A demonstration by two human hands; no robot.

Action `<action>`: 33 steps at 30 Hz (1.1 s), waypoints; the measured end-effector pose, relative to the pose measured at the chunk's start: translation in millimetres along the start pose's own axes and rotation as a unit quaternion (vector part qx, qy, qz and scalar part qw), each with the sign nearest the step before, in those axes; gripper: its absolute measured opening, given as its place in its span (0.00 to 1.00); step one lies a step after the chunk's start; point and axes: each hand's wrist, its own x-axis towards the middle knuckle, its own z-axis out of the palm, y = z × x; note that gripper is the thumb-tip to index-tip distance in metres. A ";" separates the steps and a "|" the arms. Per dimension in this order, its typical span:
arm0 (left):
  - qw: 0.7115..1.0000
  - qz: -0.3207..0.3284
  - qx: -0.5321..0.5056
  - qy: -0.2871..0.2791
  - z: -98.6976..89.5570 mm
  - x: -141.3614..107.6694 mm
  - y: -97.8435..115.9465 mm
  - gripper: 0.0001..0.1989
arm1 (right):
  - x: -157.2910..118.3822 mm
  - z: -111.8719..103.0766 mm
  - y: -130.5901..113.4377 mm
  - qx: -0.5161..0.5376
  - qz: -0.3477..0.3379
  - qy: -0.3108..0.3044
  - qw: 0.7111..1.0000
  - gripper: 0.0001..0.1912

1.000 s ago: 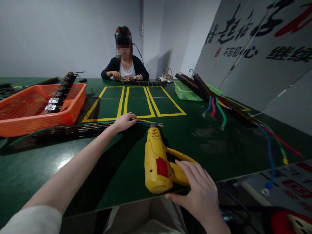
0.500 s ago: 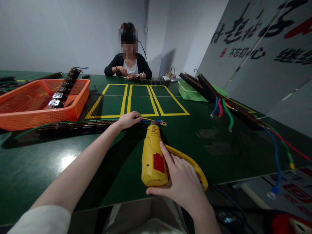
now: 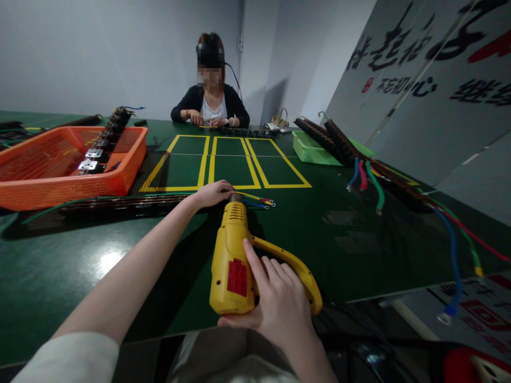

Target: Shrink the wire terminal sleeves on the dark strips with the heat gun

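My right hand (image 3: 275, 292) grips a yellow heat gun (image 3: 231, 255) with a red label, its nozzle pointing away from me. The nozzle tip is close to my left hand (image 3: 215, 192), which is closed on a bundle of thin wires (image 3: 251, 198). Blue and yellow wires run out to the right of that hand and end in ring terminals. To its left, a long dark strip assembly (image 3: 131, 205) lies along the table with a green wire on top. My left fingertips are partly hidden.
An orange basket (image 3: 136, 159) holding a dark part stands at left. A green basket (image 3: 315, 151) with long strips and hanging coloured cables (image 3: 375, 191) is at right. Yellow tape rectangles (image 3: 235, 187) mark the green table (image 3: 303, 229). A co-worker (image 3: 213, 106) sits opposite.
My right hand has moved the heat gun left, bringing its nozzle from the wire ends to beside my left hand. The wire ends have spread apart slightly. My left hand stays nearly in place.
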 end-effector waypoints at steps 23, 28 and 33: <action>0.978 -0.137 -0.045 0.151 4.0 -11.3 24.7 0.14 | -30.9 -24.1 32.8 -0.068 0.055 0.018 0.996 0.62; 0.985 -0.133 0.020 0.108 2.5 -11.7 24.9 0.14 | -31.9 -15.9 20.9 -0.084 0.085 0.053 0.991 0.60; 0.989 -0.103 0.031 0.104 2.8 -12.7 23.4 0.15 | -26.7 -7.6 11.4 -0.073 0.063 0.061 0.993 0.60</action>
